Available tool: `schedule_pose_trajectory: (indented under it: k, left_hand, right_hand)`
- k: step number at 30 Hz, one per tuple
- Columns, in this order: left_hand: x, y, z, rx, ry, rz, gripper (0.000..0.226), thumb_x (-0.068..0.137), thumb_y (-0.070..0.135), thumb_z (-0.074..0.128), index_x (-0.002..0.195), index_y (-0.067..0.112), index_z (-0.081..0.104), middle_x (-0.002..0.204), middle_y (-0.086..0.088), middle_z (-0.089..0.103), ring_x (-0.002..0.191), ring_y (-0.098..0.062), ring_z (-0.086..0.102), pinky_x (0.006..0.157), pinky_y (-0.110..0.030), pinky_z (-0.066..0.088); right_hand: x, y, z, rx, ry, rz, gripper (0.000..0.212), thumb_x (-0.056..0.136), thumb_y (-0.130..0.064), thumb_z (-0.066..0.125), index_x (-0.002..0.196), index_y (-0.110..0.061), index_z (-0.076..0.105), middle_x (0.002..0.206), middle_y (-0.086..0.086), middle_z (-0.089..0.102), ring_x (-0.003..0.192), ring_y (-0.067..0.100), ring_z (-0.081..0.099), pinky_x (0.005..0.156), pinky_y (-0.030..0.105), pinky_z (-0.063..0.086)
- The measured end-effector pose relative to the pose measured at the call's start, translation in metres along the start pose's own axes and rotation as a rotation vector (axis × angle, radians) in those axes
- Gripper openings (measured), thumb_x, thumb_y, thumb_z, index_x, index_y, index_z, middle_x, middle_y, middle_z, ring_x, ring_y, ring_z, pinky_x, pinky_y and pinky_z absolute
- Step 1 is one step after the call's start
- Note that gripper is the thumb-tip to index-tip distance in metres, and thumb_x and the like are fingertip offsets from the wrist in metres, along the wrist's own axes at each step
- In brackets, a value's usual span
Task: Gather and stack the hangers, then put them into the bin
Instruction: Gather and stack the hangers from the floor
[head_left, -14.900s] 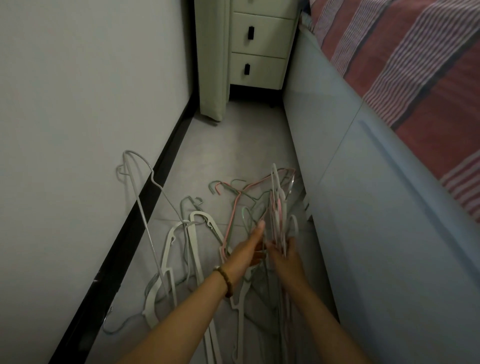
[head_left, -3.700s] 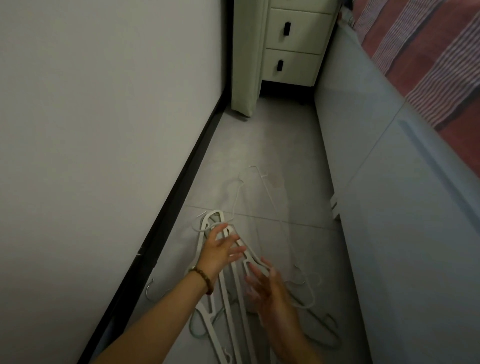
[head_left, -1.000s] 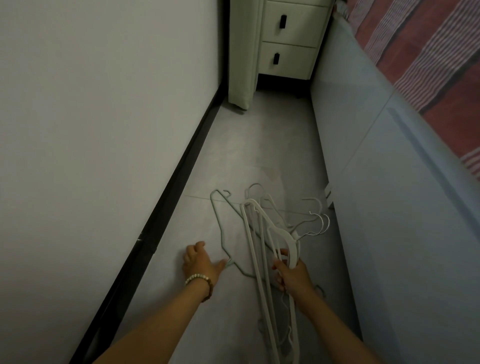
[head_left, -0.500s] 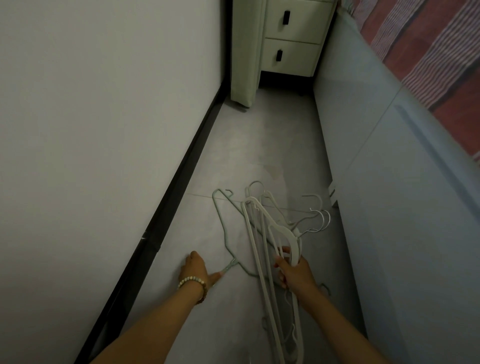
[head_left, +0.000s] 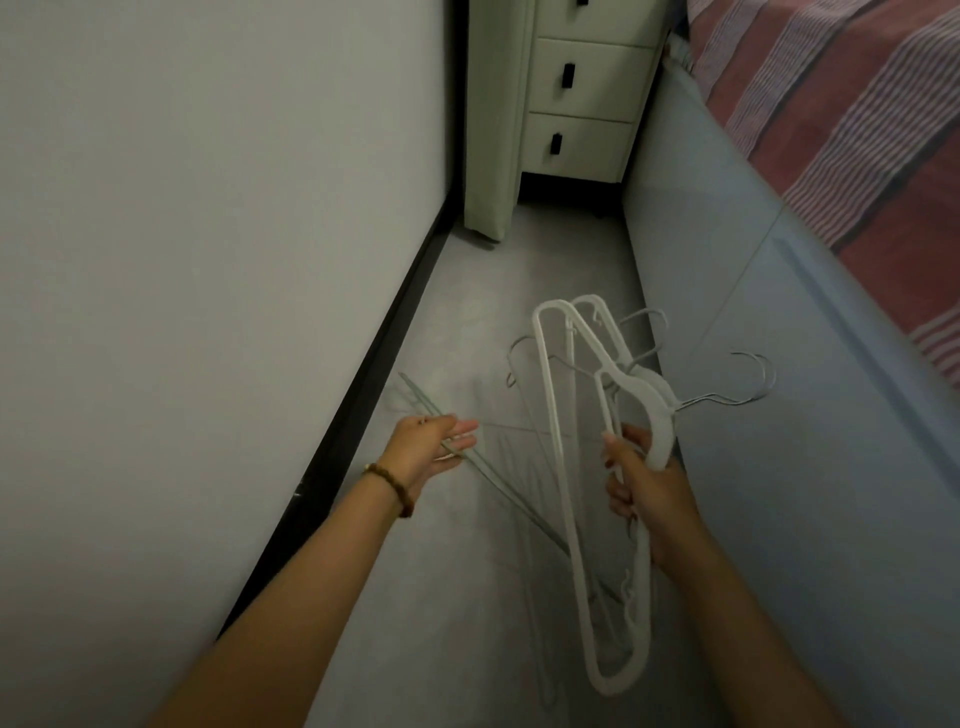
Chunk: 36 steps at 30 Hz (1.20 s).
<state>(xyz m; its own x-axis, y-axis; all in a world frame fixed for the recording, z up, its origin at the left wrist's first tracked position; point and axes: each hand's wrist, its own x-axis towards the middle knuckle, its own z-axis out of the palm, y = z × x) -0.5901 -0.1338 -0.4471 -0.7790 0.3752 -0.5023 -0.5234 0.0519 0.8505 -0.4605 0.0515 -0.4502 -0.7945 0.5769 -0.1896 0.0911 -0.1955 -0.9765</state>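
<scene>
My right hand (head_left: 641, 486) is closed around a bundle of white plastic hangers (head_left: 558, 441), held upright above the floor with their metal hooks (head_left: 748, 382) pointing right toward the bed side. My left hand (head_left: 431, 447), with a bead bracelet on the wrist, holds a thin pale green wire hanger (head_left: 498, 491) that slants down toward the bundle's lower end. No bin is in view.
I am in a narrow aisle of grey floor (head_left: 524, 275) between a white wall with a black baseboard (head_left: 363, 379) on the left and a blue bed base (head_left: 779, 364) on the right. A cream drawer unit (head_left: 582, 98) closes the far end. A striped red cover (head_left: 852, 119) lies on the bed.
Both hands have risen from the floor. The white bundle is lifted in my right hand, and my left hand has picked the green wire hanger up off the floor.
</scene>
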Motion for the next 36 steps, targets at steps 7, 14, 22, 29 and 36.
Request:
schedule_pose_trajectory:
  k: [7, 14, 22, 29, 36]
  left_hand:
    - [-0.018, 0.027, 0.0, 0.321, -0.102, -0.031, 0.045, 0.101, 0.036, 0.029, 0.122, 0.002, 0.049, 0.111, -0.017, 0.068, 0.089, -0.018, 0.067, 0.095, -0.037, 0.05]
    - [-0.019, 0.012, 0.029, 0.324, -0.157, 0.024, 0.059, 0.094, 0.056, 0.028, 0.122, 0.008, 0.047, 0.102, -0.008, 0.069, 0.083, -0.015, 0.066, 0.087, -0.035, 0.052]
    - [-0.008, -0.018, 0.037, 0.129, -0.153, 0.003, 0.065, 0.095, 0.051, 0.03, 0.14, 0.005, 0.035, 0.139, -0.019, 0.045, 0.122, -0.03, 0.052, 0.093, -0.034, 0.05]
    - [-0.001, -0.036, 0.035, 0.022, -0.106, -0.044, 0.064, 0.098, 0.048, 0.022, 0.143, 0.003, 0.028, 0.145, -0.016, 0.04, 0.13, -0.03, 0.043, 0.107, -0.038, 0.039]
    - [-0.004, -0.019, 0.044, 0.205, -0.116, -0.162, 0.093, 0.078, 0.077, 0.025, 0.151, 0.022, 0.005, 0.158, -0.006, 0.013, 0.143, -0.026, 0.023, 0.117, -0.046, 0.022]
  right_hand:
    - [0.011, 0.006, -0.002, -0.143, -0.007, -0.026, 0.025, 0.088, -0.018, 0.063, 0.11, -0.009, 0.058, 0.067, 0.003, 0.054, 0.037, 0.001, 0.042, 0.035, 0.016, 0.032]
    - [-0.01, 0.075, 0.023, -0.309, -0.151, 0.003, 0.027, 0.081, -0.024, 0.072, 0.105, -0.015, 0.063, 0.081, 0.0, 0.066, 0.07, 0.005, 0.062, 0.061, 0.014, 0.049]
    - [-0.011, 0.096, 0.019, -0.312, -0.307, 0.262, 0.051, 0.073, -0.013, 0.079, 0.116, -0.016, 0.052, 0.105, 0.004, 0.063, 0.088, 0.01, 0.063, 0.064, 0.013, 0.05]
    - [-0.019, 0.103, 0.021, -0.303, -0.141, 0.276, 0.009, 0.086, -0.011, 0.064, 0.093, -0.011, 0.059, 0.07, 0.0, 0.059, 0.046, 0.0, 0.052, 0.043, 0.014, 0.04]
    - [0.002, 0.019, 0.033, -0.041, -0.1, 0.215, 0.025, 0.091, -0.018, 0.058, 0.068, -0.015, 0.049, 0.047, -0.002, 0.036, 0.035, 0.008, 0.031, 0.036, 0.018, 0.024]
